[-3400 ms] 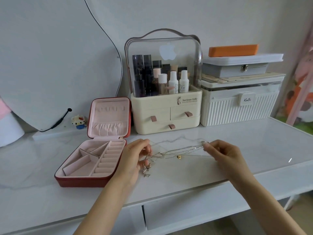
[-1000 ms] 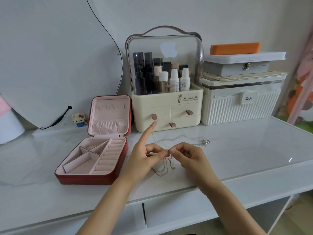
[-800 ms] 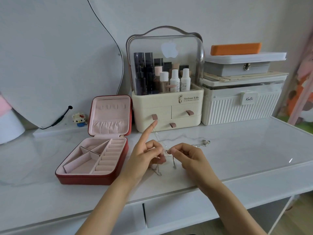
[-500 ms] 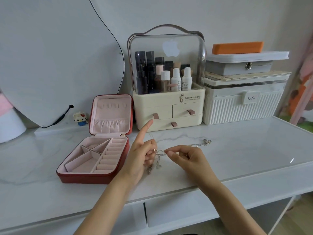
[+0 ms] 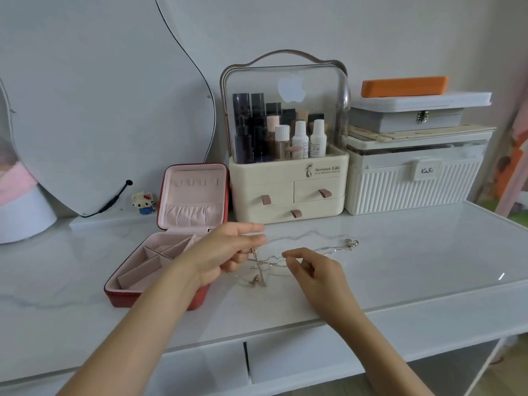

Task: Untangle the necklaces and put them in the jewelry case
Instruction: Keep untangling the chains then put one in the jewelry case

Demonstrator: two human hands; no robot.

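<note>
1. While both forearms come in from the bottom edge, the right hand (image 5: 313, 271) pinches thin chains of the necklaces (image 5: 265, 264) with thumb and curled fingers, so its grip is closed on them.
2. The left hand (image 5: 225, 254) also holds the chains, pinched under the thumb, with the upper fingers stretched out straight.
3. The necklaces hang tangled between the two hands, just above the desk (image 5: 400, 267); small pendants touch the desk below, and one chain runs to the right and ends in a clasp (image 5: 352, 243). How many chains there are I cannot tell.
4. The jewelry case (image 5: 171, 252) stands open to the left of the hands, its lid upright. The pink compartments that I can see hold nothing; the left wrist hides its right corner.
5. To the right of the hands the desk surface is free up to its edge.
6. Behind, at the wall, a cream organizer (image 5: 287, 192) holds bottles under a clear cover, and beside it a white ribbed box (image 5: 414, 184) carries a grey case (image 5: 405, 120) and an orange box (image 5: 404, 86).
7. A mirror (image 5: 100, 95) at far left is cut off.
</note>
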